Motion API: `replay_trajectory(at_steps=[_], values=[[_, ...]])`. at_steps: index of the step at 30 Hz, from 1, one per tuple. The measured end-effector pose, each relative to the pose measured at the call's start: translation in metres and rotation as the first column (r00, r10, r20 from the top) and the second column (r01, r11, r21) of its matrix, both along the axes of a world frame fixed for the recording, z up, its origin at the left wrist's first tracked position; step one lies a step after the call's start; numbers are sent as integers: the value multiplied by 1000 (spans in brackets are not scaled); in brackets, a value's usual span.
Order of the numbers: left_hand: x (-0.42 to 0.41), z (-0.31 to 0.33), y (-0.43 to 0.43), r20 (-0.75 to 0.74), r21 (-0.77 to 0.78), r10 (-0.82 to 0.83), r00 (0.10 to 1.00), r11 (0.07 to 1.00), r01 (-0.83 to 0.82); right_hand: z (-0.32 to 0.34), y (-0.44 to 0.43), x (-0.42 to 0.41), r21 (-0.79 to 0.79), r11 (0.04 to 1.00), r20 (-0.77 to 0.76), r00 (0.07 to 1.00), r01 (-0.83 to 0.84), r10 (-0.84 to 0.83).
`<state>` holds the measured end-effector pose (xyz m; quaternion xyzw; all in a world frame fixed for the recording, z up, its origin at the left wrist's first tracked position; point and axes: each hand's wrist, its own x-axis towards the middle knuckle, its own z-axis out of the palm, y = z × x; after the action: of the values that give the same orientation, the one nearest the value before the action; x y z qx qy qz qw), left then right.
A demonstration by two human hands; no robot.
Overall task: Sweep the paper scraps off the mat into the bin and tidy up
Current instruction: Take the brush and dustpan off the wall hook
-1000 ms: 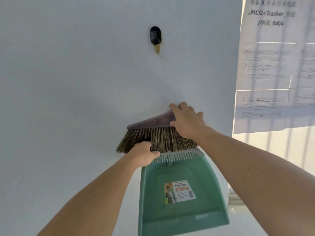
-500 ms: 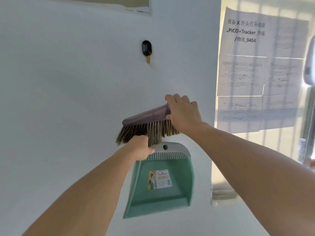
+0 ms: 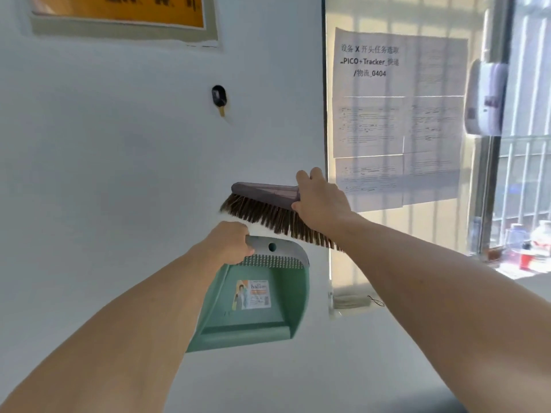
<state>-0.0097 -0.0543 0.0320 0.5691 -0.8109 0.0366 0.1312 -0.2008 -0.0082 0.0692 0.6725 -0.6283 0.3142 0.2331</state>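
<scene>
A green dustpan (image 3: 256,317) with a grey comb-edged top and a printed label hangs in front of the white wall, held at its grey top corner by my left hand (image 3: 231,242). Just above it is a hand brush (image 3: 265,204) with a grey-purple back and brown bristles, tilted down to the right. My right hand (image 3: 320,201) grips the brush's right end. A black wall hook (image 3: 219,96) with a small tan tab sits on the wall above and left of the brush. No mat, scraps or bin are in view.
Printed paper sheets (image 3: 396,114) are taped to the glass at right. A white dispenser (image 3: 486,98) is mounted by the window frame. Bottles and a red item (image 3: 527,248) stand on the far sill. A framed orange picture (image 3: 125,16) hangs top left.
Both hands have moved away from the hook to the right with brush and dustpan. The brush has tilted from left-end-down to right-end-down. The view has risen, showing the picture frame and window.
</scene>
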Motion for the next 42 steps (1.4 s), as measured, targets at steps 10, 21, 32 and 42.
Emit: replay_trajectory(at_steps=[10,21,32,42], values=[[-53,-57,177,-138,-59,120,983,990,-129,-70,171,-84,122,992,164,986,-40,19],[-106,-134,355,-266,78,229,936,973,-216,-171,332,-132,370,926,383,920,-74,-80],[-62,-257,422,-114,342,338,934,896,-282,-287,393,-98,587,806,424,879,-83,-218],[-61,-380,488,-66,544,473,879,756,-366,-424,430,-90,786,603,386,871,-138,-304]])
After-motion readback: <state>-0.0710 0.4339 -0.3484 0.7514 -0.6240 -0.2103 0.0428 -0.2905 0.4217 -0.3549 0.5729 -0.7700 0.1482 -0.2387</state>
